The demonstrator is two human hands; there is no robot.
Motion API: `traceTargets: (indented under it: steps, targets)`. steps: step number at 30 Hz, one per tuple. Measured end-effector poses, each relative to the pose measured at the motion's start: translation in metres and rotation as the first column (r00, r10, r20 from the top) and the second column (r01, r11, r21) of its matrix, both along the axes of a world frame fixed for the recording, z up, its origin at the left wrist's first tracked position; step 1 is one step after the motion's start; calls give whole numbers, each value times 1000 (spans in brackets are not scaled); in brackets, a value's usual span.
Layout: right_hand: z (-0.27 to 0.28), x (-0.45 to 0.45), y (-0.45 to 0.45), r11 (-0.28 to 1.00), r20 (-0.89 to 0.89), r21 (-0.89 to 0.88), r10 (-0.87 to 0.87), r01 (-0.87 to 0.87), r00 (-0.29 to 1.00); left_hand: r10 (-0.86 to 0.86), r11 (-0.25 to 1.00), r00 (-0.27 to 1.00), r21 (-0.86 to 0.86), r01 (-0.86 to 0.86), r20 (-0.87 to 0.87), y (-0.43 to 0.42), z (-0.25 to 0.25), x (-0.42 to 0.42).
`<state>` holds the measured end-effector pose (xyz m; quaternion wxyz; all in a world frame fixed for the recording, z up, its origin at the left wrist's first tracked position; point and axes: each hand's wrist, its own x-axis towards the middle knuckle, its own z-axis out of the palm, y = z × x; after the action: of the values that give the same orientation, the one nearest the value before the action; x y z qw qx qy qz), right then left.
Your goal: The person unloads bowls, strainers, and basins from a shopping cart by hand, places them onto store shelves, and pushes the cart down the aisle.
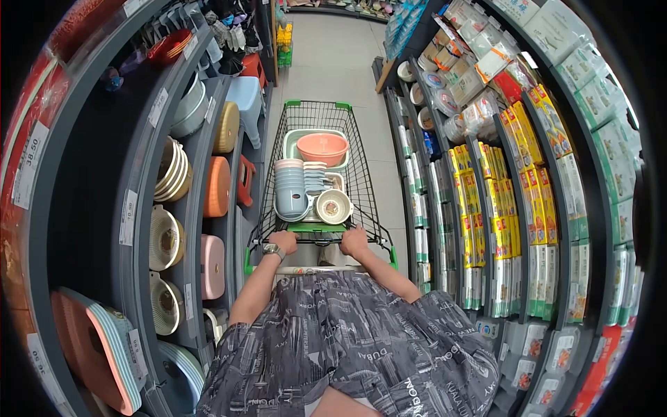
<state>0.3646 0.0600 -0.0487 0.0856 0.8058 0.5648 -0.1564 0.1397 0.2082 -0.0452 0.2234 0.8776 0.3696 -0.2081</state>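
My left hand, with a watch on its wrist, is closed on the black bar at the near end of a shopping cart. To its right, my right hand is curled over the same end; the fingertips of both hands are hidden. In the wire basket, a coral basin rests inside a pale green basin. Nearer to me are a stack of blue and pink buckets and a cream strainer basket. Grey-blue plastic pieces are stacked between them.
Shelves with strainers, stools and basins line the left side. On the right, shelves hold yellow boxes and packaged containers. The tiled floor runs ahead between them, with a yellow-green display at the far left.
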Motion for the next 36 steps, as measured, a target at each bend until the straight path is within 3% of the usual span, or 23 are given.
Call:
traceTargets:
  steps: [5, 8, 23, 25, 28, 36]
  targets:
    - [-5, -17, -26, 997, 83, 81, -1, -5, 997, -40, 999, 999, -23, 41, 12, -19, -2, -16]
    - [-7, -22, -39, 1000, 2, -20, 7, -7, 1000, -54, 998, 998, -39, 55, 13, -34, 0, -24]
    - [10, -65, -94, 998, -98, 70, 11, -4, 995, -106, 994, 992, -30, 108, 70, -82, -14, -70]
    - [13, -67, -94, 999, -99, -33, 24, -28, 995, -96, 995, 993, -34, 99, 72, -85, -14, -73]
    - [15, -69, -96, 999, -121, -46, 15, -21, 992, -93, 995, 993, -41, 96, 72, -87, -12, -75]
    - [7, -69, -97, 997, -147, 75, 15, -4, 989, -83, 996, 994, -36, 86, 70, -84, -11, -74]
